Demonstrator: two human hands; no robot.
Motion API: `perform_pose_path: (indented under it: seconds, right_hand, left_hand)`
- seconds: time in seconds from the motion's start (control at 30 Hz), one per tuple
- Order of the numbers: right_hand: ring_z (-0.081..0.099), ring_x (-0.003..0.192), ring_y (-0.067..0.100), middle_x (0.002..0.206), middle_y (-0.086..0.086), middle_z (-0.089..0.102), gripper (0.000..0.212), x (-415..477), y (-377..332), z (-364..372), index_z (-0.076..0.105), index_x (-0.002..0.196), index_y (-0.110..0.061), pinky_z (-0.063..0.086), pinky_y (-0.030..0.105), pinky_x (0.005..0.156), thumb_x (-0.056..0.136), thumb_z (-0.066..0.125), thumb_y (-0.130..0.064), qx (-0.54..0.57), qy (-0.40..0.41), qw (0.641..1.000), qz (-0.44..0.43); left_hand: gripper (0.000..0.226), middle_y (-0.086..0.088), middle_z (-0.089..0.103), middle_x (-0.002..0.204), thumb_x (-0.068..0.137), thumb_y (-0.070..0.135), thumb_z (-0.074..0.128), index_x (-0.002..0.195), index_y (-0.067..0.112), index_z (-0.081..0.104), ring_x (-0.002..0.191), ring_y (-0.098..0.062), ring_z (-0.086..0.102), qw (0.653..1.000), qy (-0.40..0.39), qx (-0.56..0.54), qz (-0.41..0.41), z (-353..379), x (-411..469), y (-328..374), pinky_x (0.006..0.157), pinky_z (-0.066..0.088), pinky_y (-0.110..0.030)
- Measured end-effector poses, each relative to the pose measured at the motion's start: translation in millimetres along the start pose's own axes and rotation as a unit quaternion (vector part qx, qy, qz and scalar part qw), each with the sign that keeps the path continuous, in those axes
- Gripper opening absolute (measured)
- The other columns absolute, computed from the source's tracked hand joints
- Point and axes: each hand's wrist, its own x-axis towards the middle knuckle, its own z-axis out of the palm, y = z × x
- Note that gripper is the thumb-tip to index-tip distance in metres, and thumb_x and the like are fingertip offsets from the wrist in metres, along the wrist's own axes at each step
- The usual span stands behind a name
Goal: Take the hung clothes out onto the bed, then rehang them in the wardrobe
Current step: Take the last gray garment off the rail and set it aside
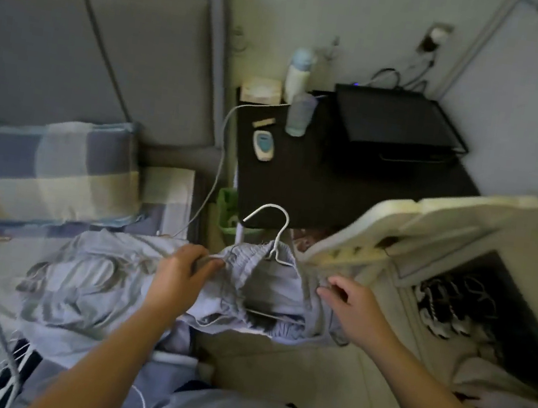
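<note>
While only the head camera covers this moment and the picture is soft with motion, the step in hand reads clearly enough: a lavender garment (269, 287) is being dealt with on a white wire hanger (281, 231), held just below the frame's centre over the gap between bed and wardrobe. The left hand (182, 271), towards 7 o'clock of centre, grips the gathered waistband with curled fingers, and the right hand (355, 306), towards 4 o'clock, appears to pinch the opposite edge of the fabric, though blur keeps me from being sure of that grip. The hanger's hook stands up at 12 o'clock of the garment, its lower wire showing inside the cloth. At 9 o'clock lies the bed (165, 196), with a heap of clothes (84, 281) touching the held garment and more loose hangers (14, 358) at 7 o'clock. The wardrobe (505, 306) opens at 3 o'clock, its cream door (449, 215) swung out past a dark nightstand (315, 182) at 12 o'clock. I judge this to be the rehanging phase: next, the waistband must sit evenly on the wire, then one hand must take the hook and carry it towards 3 o'clock, clear of the door.
</note>
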Motion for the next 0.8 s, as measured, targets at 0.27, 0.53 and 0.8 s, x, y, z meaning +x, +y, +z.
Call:
perform_pose_path:
  seconds: [0.27, 0.53, 0.8]
  right_hand:
    - [0.037, 0.055, 0.007, 0.059, -0.002, 0.039, 0.034, -158, 84, -120, 0.044, 0.068, -0.007, 0.029, 0.025, 0.055, 0.09, 0.065, -0.022, 0.005, 0.114, 0.991, 0.064]
    - [0.042, 0.057, 0.007, 0.06, 0.005, 0.044, 0.038, -284, 105, -242, 0.044, 0.066, -0.016, 0.034, 0.03, 0.057, 0.089, 0.063, -0.039, -0.033, 0.268, 0.96, 0.069]
    - [0.036, 0.057, 0.007, 0.061, 0.005, 0.037, 0.039, -343, 87, -376, 0.049, 0.069, 0.003, 0.029, 0.029, 0.056, 0.093, 0.065, -0.024, -0.045, 0.434, 0.894, 0.099]
  left_hand:
    - [0.019, 0.009, 0.06, 0.082, 0.091, 0.047, 0.059, 0.085, 0.03, 0.065, 0.077, -0.009, 0.057, 0.979, -0.127, -0.004, 0.16, 124, -46, 151, 0.071, 0.048, -0.035]
    - [0.04, 0.0, 0.064, 0.083, 0.09, 0.057, 0.058, 0.087, 0.019, 0.069, 0.077, -0.013, 0.059, 0.919, -0.216, -0.062, 0.324, 216, -64, 328, 0.075, 0.051, -0.037]
    - [0.025, 0.009, 0.055, 0.066, 0.089, 0.043, 0.067, 0.066, 0.037, 0.059, 0.068, -0.005, 0.054, 0.844, -0.271, -0.154, 0.436, 276, -46, 528, 0.064, 0.039, -0.031]
